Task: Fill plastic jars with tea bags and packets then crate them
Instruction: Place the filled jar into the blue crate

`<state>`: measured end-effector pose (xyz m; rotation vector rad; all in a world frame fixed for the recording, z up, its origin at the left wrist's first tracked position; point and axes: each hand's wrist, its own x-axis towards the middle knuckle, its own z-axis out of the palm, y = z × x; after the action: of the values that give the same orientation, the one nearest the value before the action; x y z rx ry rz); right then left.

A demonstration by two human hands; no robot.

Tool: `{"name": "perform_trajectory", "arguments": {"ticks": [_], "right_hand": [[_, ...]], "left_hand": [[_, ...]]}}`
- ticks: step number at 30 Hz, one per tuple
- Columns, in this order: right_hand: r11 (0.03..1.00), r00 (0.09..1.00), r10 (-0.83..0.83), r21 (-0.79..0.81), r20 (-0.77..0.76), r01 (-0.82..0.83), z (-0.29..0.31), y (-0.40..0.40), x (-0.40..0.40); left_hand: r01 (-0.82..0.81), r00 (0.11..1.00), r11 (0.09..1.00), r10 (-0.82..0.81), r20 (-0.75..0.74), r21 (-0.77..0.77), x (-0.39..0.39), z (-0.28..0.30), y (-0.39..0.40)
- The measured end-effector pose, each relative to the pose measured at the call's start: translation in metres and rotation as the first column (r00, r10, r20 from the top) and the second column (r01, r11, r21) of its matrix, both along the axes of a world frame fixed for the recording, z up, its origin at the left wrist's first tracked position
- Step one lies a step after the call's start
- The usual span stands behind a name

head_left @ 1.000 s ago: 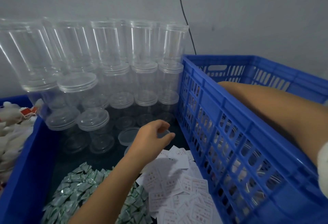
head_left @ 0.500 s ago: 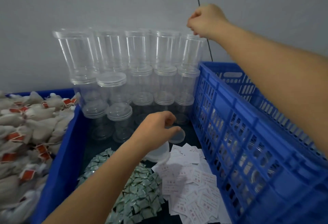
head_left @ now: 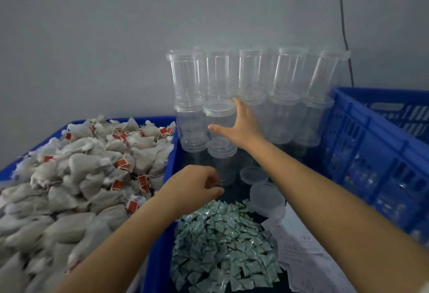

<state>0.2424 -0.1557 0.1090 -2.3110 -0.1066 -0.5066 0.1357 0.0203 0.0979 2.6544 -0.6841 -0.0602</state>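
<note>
Spreading wide, my right hand (head_left: 241,125) has its fingers (head_left: 237,104) and thumb around a lidded clear jar (head_left: 219,118) in the stacked jars (head_left: 255,79), though I cannot tell if they touch it. My left hand (head_left: 197,186) is curled, fingertips pinched together; what they hold is unclear. Below lie green packets (head_left: 220,246), with tea bags (head_left: 81,172) heaped left and the blue crate (head_left: 383,153) right.

Hands: 2, left hand (head_left: 197,188), right hand (head_left: 241,125).
Blue containers: 2, bin (head_left: 160,223) and slatted crate (head_left: 371,153).
Loose lids: 2 (head_left: 254,174).
Clear jars (head_left: 185,77): 5 in top row (lower tiers overlap, uncountable).
Tea bags (head_left: 69,176), green packets (head_left: 222,241), paper slips (head_left: 301,251): heaps, uncountable.
</note>
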Motion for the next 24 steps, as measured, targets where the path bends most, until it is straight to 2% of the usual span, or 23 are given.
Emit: {"name": "perform_trajectory", "arguments": {"ticks": [4,10,12,14,16,19,22,24], "right_hand": [[0.999,1.000,0.006,0.054,-0.011,-0.006,-0.003,0.004,0.017],[0.993,0.998,-0.041,0.115,0.046,0.036,0.001,0.002,0.011],[0.977,0.992,-0.081,0.207,0.094,0.060,0.011,-0.002,-0.004],[0.926,0.991,-0.090,0.375,0.099,0.046,0.020,-0.005,-0.027],[0.790,1.000,-0.003,0.614,0.011,-0.005,0.020,-0.002,-0.058],[0.483,0.960,0.239,0.876,-0.144,0.011,0.003,0.006,-0.106],[0.256,0.883,0.396,0.954,-0.250,0.155,-0.024,0.013,-0.141],[0.192,0.827,0.448,0.940,-0.339,0.282,-0.041,0.012,-0.155]], "left_hand": [[0.000,0.999,0.991,0.007,0.048,-0.137,-0.002,-0.009,0.000],[-0.042,0.993,0.973,0.065,0.099,-0.226,0.000,-0.012,0.004],[-0.072,0.978,0.955,0.124,0.170,-0.287,0.001,-0.012,0.004],[-0.088,0.932,0.931,0.202,0.300,-0.353,-0.002,-0.011,0.001],[-0.071,0.854,0.946,0.221,0.471,-0.315,-0.010,-0.010,-0.005],[-0.107,0.701,0.993,0.105,0.705,-0.041,-0.022,-0.014,-0.014],[-0.210,0.586,0.959,-0.032,0.810,0.190,-0.030,-0.016,-0.014],[-0.230,0.518,0.931,-0.130,0.846,0.284,-0.034,-0.020,-0.011]]}}
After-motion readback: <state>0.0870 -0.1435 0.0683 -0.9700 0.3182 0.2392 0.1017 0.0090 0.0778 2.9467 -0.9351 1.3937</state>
